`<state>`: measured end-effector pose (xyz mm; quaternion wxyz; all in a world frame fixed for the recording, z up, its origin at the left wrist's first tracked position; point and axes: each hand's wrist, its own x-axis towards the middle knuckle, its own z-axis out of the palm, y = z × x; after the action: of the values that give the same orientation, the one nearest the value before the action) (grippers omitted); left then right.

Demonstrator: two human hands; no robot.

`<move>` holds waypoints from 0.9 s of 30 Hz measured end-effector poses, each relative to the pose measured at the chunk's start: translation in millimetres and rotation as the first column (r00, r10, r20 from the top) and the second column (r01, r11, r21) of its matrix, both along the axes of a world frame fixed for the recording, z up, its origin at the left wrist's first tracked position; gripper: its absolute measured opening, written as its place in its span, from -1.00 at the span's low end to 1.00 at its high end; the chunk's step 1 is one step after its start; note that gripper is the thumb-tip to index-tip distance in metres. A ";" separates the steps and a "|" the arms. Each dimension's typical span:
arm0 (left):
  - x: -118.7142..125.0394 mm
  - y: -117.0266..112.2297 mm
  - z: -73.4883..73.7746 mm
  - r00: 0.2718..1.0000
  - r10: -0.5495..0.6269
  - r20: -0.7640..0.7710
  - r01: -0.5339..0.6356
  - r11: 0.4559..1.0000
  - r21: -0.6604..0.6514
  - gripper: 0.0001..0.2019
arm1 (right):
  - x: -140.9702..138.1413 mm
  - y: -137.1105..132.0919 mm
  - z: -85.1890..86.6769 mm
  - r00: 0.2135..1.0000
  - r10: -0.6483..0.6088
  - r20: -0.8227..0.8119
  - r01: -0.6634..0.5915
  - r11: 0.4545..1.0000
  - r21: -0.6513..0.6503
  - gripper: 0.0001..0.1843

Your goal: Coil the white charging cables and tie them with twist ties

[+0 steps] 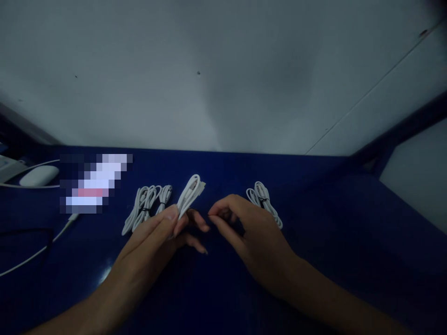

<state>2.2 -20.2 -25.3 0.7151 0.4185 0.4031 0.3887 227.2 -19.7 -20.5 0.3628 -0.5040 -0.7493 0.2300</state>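
My left hand point(164, 232) pinches a folded white cable bundle point(190, 193) between thumb and fingers, with its loops sticking up and away from me. My right hand point(244, 228) is just to the right of it, thumb and forefinger pinched together on something thin that I cannot make out. Both hands hover over a dark blue table point(314, 242). Two tied white cable bundles point(146, 207) lie on the table left of my left hand. Another tied white cable bundle point(263, 200) lies behind my right hand.
A white mouse point(38, 176) and a loose white cable point(31, 256) sit at the far left edge. A pixelated patch point(92, 184) covers something beside them. A pale wall point(223, 74) rises right behind the table.
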 end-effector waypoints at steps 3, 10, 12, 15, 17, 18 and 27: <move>-2.3 -2.1 -1.5 0.999 -0.019 -0.043 0.019 1.000 -0.002 -0.57 | 0.1 1.5 0.5 0.993 -0.102 -0.052 0.101 0.995 -0.019 -0.86; -6.1 -0.1 -7.9 0.996 -0.017 -0.089 0.023 0.997 0.073 -0.55 | 5.4 6.3 8.6 0.910 -0.247 -0.333 0.184 0.960 -0.211 -0.80; -5.4 0.7 -8.2 0.996 -0.057 -0.071 0.063 0.995 0.082 -0.53 | 6.4 7.0 11.3 0.876 -0.235 -0.421 0.134 0.958 -0.255 -0.76; -3.5 -1.5 -4.0 0.989 -0.122 -0.088 0.129 0.989 0.078 -0.54 | 6.3 7.3 14.0 0.841 -0.231 -0.489 0.095 0.953 -0.287 -0.79; -2.0 -4.5 1.4 0.976 -0.149 -0.157 0.164 0.983 0.087 -0.53 | 5.7 7.1 15.0 0.833 -0.218 -0.508 0.060 0.949 -0.310 -0.82; -1.2 -6.1 4.1 0.968 -0.157 -0.197 0.177 0.980 0.091 -0.53 | 5.5 7.0 15.4 0.830 -0.209 -0.517 0.038 0.947 -0.320 -0.83; 0.8 -1.8 1.8 0.960 -0.231 -0.159 0.256 0.954 0.158 -0.52 | 5.2 9.3 18.7 0.786 -0.113 -0.608 -0.164 0.909 -0.382 -0.89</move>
<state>3.1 -22.0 -23.5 0.6879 0.5528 0.3608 0.3016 232.4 -10.3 -1.8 0.4688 -0.4556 -0.5295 0.5406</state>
